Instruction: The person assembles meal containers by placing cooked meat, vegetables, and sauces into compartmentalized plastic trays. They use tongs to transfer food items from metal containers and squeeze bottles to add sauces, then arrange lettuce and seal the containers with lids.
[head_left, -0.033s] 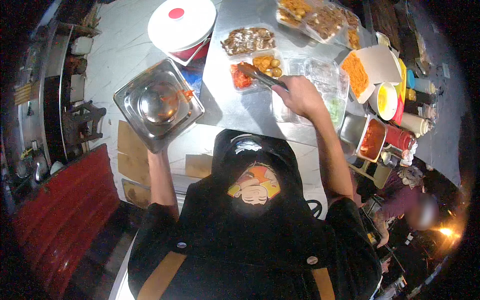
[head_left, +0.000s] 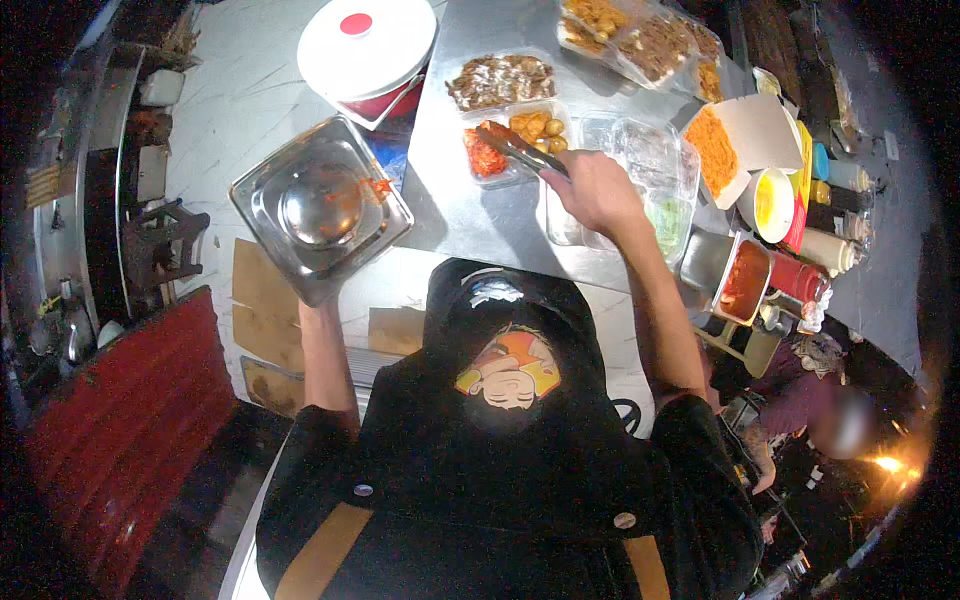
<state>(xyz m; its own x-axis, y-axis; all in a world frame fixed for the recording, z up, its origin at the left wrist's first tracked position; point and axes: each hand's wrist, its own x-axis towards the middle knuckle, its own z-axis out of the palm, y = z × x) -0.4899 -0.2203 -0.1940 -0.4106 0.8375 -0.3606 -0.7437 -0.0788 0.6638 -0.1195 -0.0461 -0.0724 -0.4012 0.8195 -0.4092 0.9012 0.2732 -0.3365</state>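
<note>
My right hand [head_left: 603,192] is closed around metal tongs [head_left: 522,149]. The tongs' tips touch the shredded red food, which looks like kimchi [head_left: 487,158], in a clear compartment tray [head_left: 497,181]. Beside it in the tray are orange-brown pieces and small round potatoes [head_left: 556,144]. The tray's far section holds brown meat with white sauce [head_left: 502,81]. Off to the left, my left hand [head_left: 318,305] holds up a tilted square steel pan [head_left: 270,225]. Its fingers are hidden under the pan. A few red scraps [head_left: 376,187] cling inside the pan.
A white-lidded red bucket [head_left: 368,45] stands behind the pan. Right of my right hand are an unfilled clear tray [head_left: 620,135], a box of shredded orange food [head_left: 712,150], a white bowl [head_left: 770,200] and a steel pan of red sauce [head_left: 745,280]. Filled trays [head_left: 650,45] sit farther back.
</note>
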